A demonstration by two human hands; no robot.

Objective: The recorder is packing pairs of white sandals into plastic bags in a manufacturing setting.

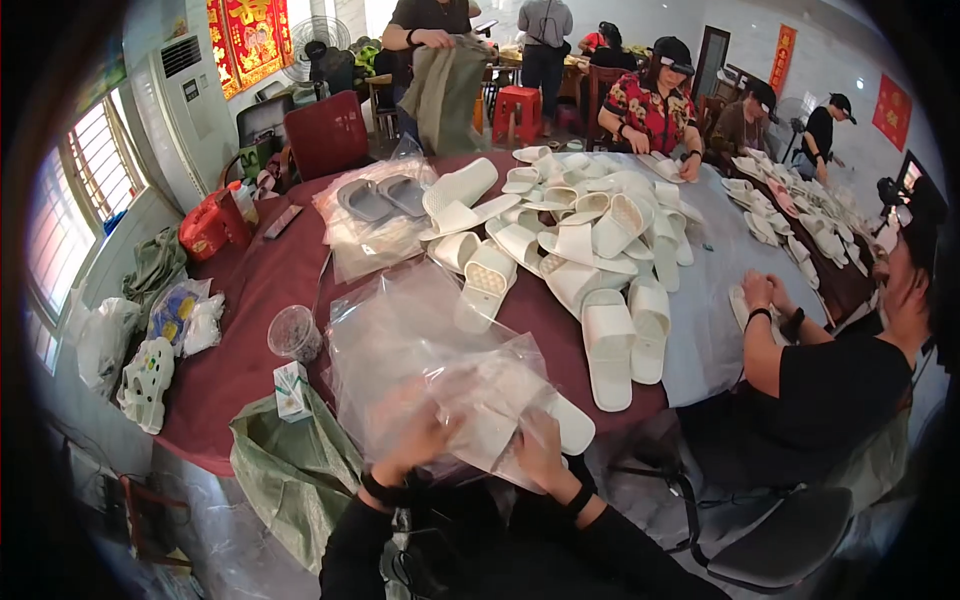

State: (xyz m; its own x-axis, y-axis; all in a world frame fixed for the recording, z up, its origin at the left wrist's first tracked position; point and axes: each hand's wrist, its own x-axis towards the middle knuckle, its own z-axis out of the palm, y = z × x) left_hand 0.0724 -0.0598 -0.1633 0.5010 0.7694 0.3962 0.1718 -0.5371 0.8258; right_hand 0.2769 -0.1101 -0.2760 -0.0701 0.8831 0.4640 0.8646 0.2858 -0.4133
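At the near table edge, a pair of white slippers (572,428) lies partly inside a clear plastic bag (490,395), with the rounded ends sticking out on the right. My right hand (541,452) is closed round the slippers at the bag's mouth. My left hand (418,437) grips the clear bag at its left; film covers and blurs part of its fingers. More clear bags (375,325) lie flat just beyond. A big heap of white slippers (590,225) rises past my hands. Two grey slippers (380,197) rest on a stack of bags at the heap's left.
On the dark red tablecloth (230,380) stand a clear plastic tub (294,333) and a small white box (291,390). A green woven sack (295,480) hangs at the near left edge. A co-worker (830,370) sits at my right; others handle slippers or a sack across the table.
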